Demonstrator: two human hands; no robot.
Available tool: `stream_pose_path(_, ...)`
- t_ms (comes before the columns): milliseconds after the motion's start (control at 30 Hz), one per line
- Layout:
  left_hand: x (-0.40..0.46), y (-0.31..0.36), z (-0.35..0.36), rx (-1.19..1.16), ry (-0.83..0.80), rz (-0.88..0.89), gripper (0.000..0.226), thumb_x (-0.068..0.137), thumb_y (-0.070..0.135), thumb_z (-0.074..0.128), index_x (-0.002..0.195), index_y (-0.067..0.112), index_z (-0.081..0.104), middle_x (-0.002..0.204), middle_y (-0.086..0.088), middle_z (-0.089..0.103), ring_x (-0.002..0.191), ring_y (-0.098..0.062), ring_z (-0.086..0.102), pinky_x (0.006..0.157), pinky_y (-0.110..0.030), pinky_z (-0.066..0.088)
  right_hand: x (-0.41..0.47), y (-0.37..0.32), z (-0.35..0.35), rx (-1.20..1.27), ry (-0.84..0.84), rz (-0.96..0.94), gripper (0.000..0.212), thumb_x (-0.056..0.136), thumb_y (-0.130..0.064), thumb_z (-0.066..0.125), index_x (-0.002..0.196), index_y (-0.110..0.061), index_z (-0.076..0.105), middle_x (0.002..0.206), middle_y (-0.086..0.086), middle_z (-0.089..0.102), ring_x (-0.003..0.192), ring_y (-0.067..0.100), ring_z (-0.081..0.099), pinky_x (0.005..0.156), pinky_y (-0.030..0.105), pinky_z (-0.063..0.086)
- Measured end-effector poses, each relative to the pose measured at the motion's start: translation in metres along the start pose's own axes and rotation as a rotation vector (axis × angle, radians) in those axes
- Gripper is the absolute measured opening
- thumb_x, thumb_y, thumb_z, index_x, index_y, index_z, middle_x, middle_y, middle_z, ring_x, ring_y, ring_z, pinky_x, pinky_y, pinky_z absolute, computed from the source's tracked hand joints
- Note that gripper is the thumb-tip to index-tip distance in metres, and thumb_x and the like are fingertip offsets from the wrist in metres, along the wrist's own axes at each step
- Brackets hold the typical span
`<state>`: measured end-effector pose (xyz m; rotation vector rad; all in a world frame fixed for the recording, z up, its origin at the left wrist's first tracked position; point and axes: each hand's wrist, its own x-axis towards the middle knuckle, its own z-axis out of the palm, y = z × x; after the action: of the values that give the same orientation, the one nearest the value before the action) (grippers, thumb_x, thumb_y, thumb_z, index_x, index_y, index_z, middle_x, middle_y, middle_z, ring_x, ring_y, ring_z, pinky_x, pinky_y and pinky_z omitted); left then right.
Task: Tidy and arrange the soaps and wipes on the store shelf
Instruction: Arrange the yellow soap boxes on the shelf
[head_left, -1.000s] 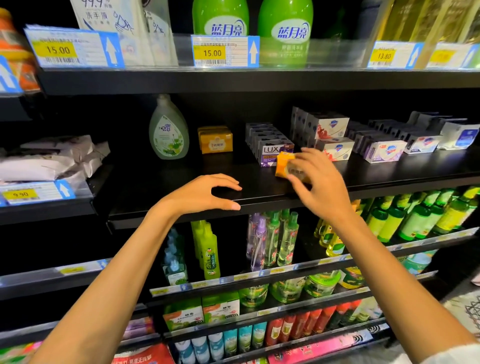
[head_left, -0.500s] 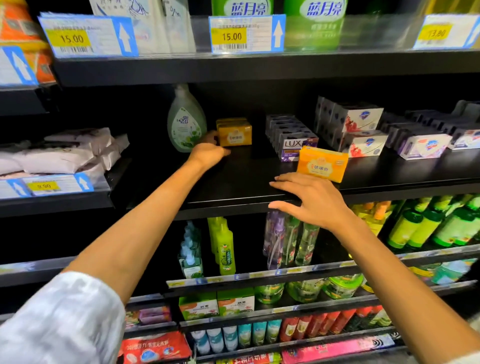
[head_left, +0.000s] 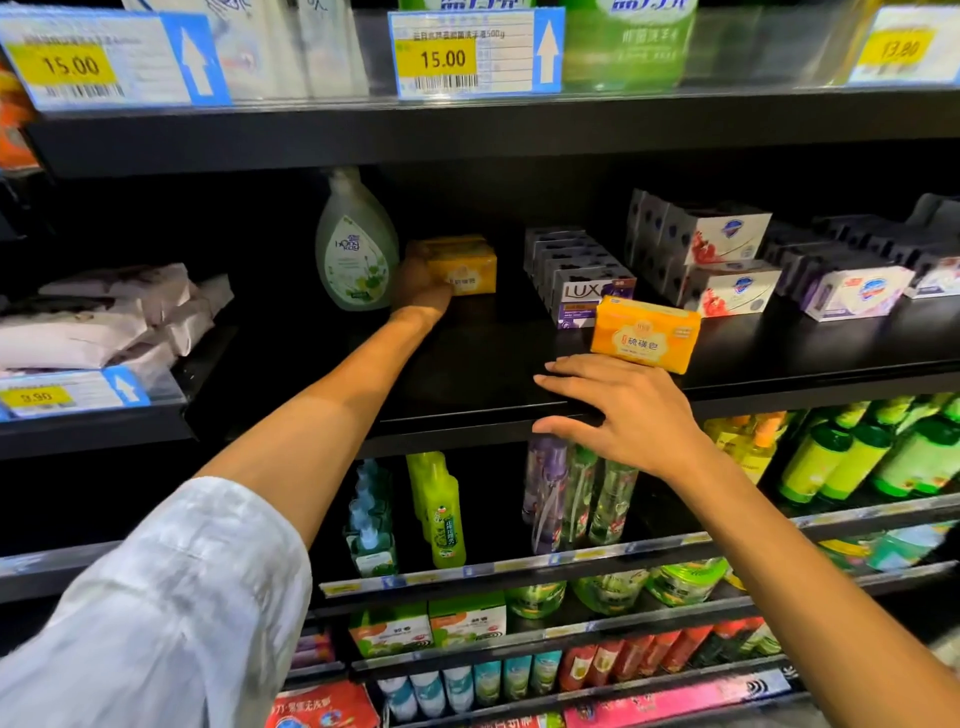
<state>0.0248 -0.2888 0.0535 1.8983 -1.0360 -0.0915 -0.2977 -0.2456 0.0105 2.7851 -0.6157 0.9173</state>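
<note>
The left hand (head_left: 422, 291) grips the yellow soap stack (head_left: 462, 265) deep on the shelf (head_left: 467, 379), while the right hand's (head_left: 631, 415) spread fingers (head_left: 566, 376) rest just below the orange soap box (head_left: 644, 332).

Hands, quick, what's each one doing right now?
Left hand: gripping the yellow soap box at the shelf's back.
Right hand: open, resting on the shelf edge, holding nothing.

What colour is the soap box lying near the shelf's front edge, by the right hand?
Orange-yellow, with a cream label panel: the soap box, seen in the head view.
</note>
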Motion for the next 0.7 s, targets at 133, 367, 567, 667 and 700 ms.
stream_pose_path(133,-0.011,0.0,-0.005,-0.03,0.065,0.065,0.042,0.089,0.004,0.06,0.13,0.003,0.051,0.122,-0.015,0.065,0.112,-0.03,0.062,0.084,-0.031,0.043,0.0,-0.001,0.0,0.009,0.014,0.006,0.061,0.094,-0.077,0.046,0.132,-0.036,0.071,0.137,-0.012,0.067,0.129,0.01,0.061,0.086,0.037,0.06)
stream_pose_path(367,-0.021,0.003,-0.021,0.013,-0.042,0.116,0.04,0.088,0.013,0.078,0.127,0.007,0.07,0.122,-0.016,0.073,0.115,-0.031,0.067,0.093,-0.03,0.052,0.0,-0.003,-0.003,0.039,0.005,0.026,0.067,0.092,-0.082,0.04,0.131,-0.037,0.071,0.135,-0.012,0.068,0.129,0.01,0.061,0.085,0.039,0.061)
stream_pose_path(567,-0.057,0.006,-0.043,-0.327,-0.109,-0.025,0.046,0.081,0.003,0.085,0.124,0.003,0.068,0.118,-0.012,0.072,0.111,-0.029,0.069,0.097,-0.041,0.058,0.002,-0.008,-0.011,0.067,-0.076,0.087,0.072,0.088,-0.087,0.038,0.132,-0.04,0.069,0.138,-0.014,0.066,0.132,0.009,0.058,0.093,0.041,0.058)
stream_pose_path(667,-0.089,0.017,-0.061,-0.531,-0.176,-0.041,0.049,0.082,0.0,0.083,0.128,0.006,0.065,0.118,-0.009,0.068,0.103,-0.02,0.07,0.077,-0.027,0.062,0.007,-0.014,-0.02,0.135,-0.162,0.156,0.075,0.085,-0.089,0.038,0.138,-0.044,0.062,0.138,-0.016,0.065,0.132,0.009,0.057,0.099,0.037,0.053)
stream_pose_path(700,-0.099,0.021,-0.067,-0.562,-0.197,-0.033,0.049,0.083,0.002,0.084,0.128,0.007,0.065,0.119,-0.008,0.067,0.102,-0.017,0.07,0.07,-0.021,0.06,0.009,-0.016,-0.023,0.223,-0.174,0.211,0.072,0.084,-0.089,0.042,0.141,-0.046,0.058,0.136,-0.018,0.065,0.13,0.008,0.058,0.099,0.036,0.052)
